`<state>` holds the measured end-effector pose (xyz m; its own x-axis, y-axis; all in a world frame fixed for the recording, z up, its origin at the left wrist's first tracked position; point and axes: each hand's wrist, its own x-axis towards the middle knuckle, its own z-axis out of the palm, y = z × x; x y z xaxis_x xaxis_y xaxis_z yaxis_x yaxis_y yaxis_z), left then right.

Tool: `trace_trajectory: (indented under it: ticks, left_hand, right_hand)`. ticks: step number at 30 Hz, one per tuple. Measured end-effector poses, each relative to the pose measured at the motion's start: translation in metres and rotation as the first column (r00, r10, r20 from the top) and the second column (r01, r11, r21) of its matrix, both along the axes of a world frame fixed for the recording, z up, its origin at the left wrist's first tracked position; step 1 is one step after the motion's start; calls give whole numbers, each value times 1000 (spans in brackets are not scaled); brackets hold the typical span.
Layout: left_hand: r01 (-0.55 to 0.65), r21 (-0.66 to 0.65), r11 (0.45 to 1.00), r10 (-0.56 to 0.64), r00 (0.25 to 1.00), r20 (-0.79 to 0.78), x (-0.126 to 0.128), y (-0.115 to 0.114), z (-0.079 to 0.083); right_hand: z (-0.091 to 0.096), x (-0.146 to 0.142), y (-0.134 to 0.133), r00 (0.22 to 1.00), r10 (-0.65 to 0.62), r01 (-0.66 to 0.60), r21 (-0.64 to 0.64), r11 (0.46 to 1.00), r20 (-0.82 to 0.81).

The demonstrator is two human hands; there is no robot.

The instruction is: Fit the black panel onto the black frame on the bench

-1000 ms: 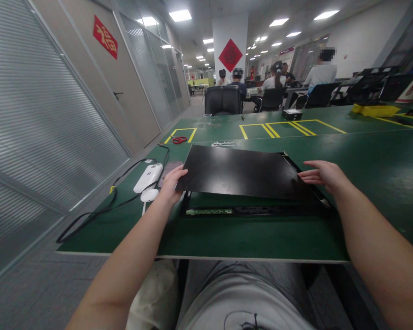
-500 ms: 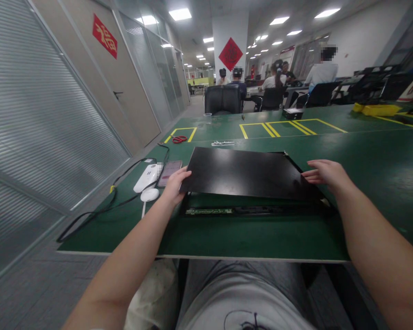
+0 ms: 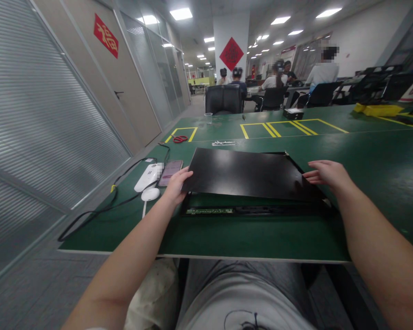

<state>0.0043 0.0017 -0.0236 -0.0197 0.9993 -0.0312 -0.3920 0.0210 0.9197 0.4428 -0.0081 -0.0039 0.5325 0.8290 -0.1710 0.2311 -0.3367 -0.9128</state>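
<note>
A flat black panel [image 3: 241,173], glossy and rectangular, lies slightly askew over a thin black frame [image 3: 268,211]. Along the frame's near side, a strip of green circuit board [image 3: 209,211] shows below the panel's edge. My left hand [image 3: 177,184] is closed on the panel's left edge, thumb on top, with the other fingers mostly hidden. At the right edge is my right hand [image 3: 326,175], its fingers stretched out and their tips against or very near the panel and frame. What lies under the panel is hidden.
Left of the panel are a phone [image 3: 171,173], a white device [image 3: 146,178], a round white puck [image 3: 150,194] and a black cable [image 3: 89,213]. Beyond it lie red-handled scissors [image 3: 180,139], a white caliper-like tool [image 3: 223,143] and a clear cup [image 3: 208,118]. Several people sit farther back.
Hardly anything differs. The whole view has shifted very slightly; both hands and the panel keep their places relative to each other.
</note>
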Motion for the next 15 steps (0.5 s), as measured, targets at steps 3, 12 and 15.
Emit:
trace_trajectory:
  ticks: [3,12,15]
  left_hand:
    - [-3,2,1000,3,1000,-5,1,0,0]
    - [20,22,1000,-19,1000,-14,2,-1,1]
    - [28,24,999,-28,999,-24,3,-3,1]
  right_hand:
    - [-1,1,0,1000,6,-6,4,1000,5]
    - [-4,4,4,999,16,-15,-19,1000,35]
    - [-9,9,7,998,24,-23,-21,1000,53]
